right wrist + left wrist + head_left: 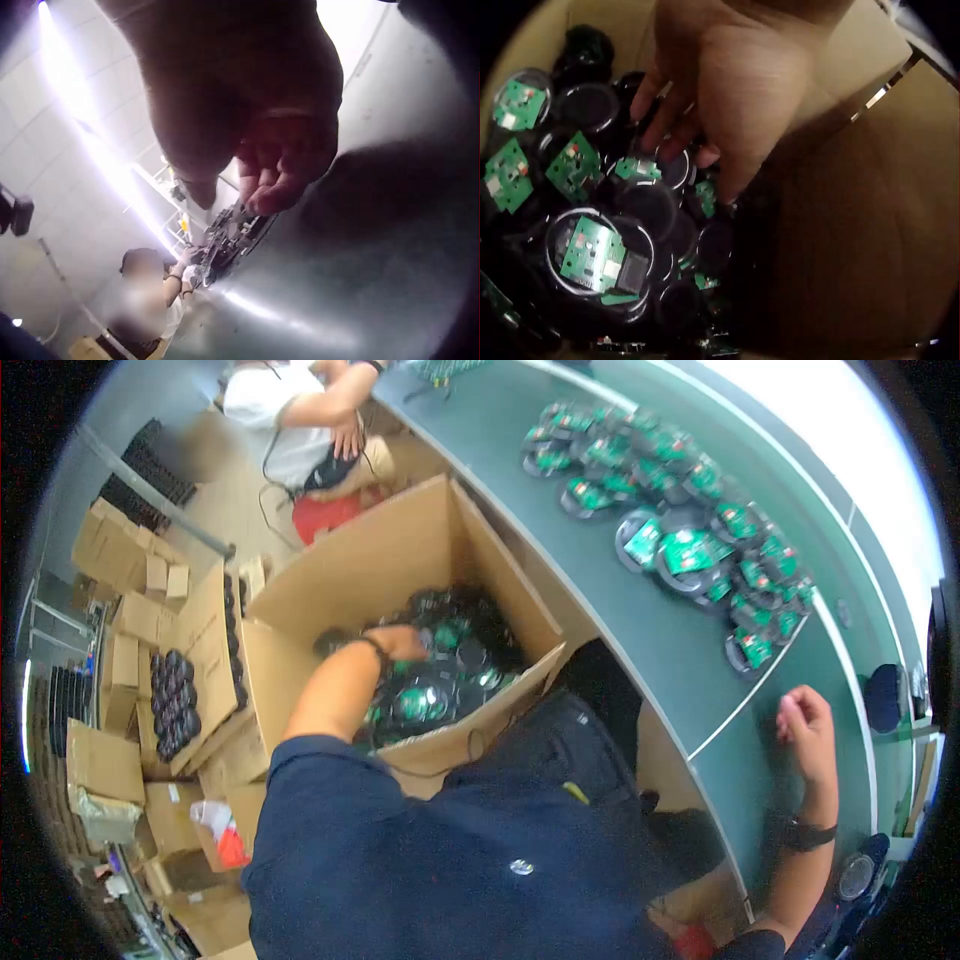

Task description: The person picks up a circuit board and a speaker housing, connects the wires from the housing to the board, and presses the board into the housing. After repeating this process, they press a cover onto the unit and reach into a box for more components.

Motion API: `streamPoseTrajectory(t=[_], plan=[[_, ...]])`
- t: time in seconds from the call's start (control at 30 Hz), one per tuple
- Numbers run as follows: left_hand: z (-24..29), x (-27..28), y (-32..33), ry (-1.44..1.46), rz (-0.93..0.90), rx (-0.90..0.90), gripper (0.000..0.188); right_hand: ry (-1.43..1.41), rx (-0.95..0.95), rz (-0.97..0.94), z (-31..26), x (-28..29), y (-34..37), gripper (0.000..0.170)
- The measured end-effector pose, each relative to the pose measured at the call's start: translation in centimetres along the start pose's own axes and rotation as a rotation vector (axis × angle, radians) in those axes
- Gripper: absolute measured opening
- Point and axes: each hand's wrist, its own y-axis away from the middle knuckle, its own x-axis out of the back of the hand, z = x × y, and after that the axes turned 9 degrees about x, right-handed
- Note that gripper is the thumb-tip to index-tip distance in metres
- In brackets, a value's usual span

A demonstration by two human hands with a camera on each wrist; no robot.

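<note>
My left hand [398, 643] reaches down into a large open cardboard box [350, 570]. Inside lies a heap of round black pieces with green circuit boards [592, 255]. In the left wrist view the fingers hang spread and slightly bent over the heap, fingertips right at the pieces, and nothing shows gripped between them. My right hand [808, 730] is over the green worktable [650, 635], fingers loosely curled and holding nothing. Farther along that table lies a pile of similar black pieces with green boards [690, 550].
A white divider strip [745, 710] crosses the table between my right hand and the pile. Stacked cartons [125, 670] and a tray of black round parts [175, 700] are on the left. Another person [300, 420] sits beyond the box.
</note>
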Motion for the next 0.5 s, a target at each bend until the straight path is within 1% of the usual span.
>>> streamPoseTrajectory(t=[0.03,0.07,0.1,0.13,0.17,0.2,0.23,0.27,0.3,0.33,0.37,0.43,0.5], plan=[[1.8,1.4,1.9,-0.002,-0.047,-0.008,0.055,-0.039,0.039,-0.003,2.0,0.7,0.6,0.018],[1.4,0.9,1.1,0.010,-0.012,-0.089,0.055,-0.111,0.080,0.047,3.5,1.4,1.2,0.018],[2.5,2.4,2.2,-0.047,-0.030,-0.133,0.056,-0.182,0.126,0.106,4.8,2.0,1.5,0.019],[3.8,4.5,4.5,-0.136,-0.005,-0.070,0.055,-0.278,0.095,0.233,6.2,2.7,1.6,0.020],[2.2,5.2,1.9,-0.113,-0.057,-0.132,0.052,-0.370,0.064,0.363,7.4,3.4,1.7,0.020],[1.0,6.2,0.7,-0.047,0.089,-0.172,0.048,-0.504,0.131,0.277,8.0,4.0,1.7,0.023],[0.6,8.3,0.3,0.093,0.106,-0.171,0.051,-0.516,0.137,0.296,7.4,3.8,1.6,0.025],[0.5,10.1,1.5,0.339,0.231,-0.202,0.050,-0.497,0.136,0.284,7.3,3.9,1.3,0.024],[-0.6,10.8,0.4,0.446,0.344,-0.214,0.051,-0.480,0.129,0.273,7.5,4.4,1.2,0.024],[0.0,11.9,1.7,0.632,0.307,-0.203,0.053,-0.478,0.070,0.352,7.6,4.6,1.2,0.023],[0.8,12.7,3.2,0.496,0.392,-0.239,0.053,-0.492,0.069,0.289,8.5,5.8,1.2,0.022],[0.9,10.5,0.9,0.429,0.232,-0.293,0.055,-0.455,0.114,0.343,8.7,5.7,1.6,0.021],[2.7,5.9,0.0,0.204,0.075,-0.316,0.065,-0.529,0.131,0.292,9.3,6.6,1.8,0.023]])
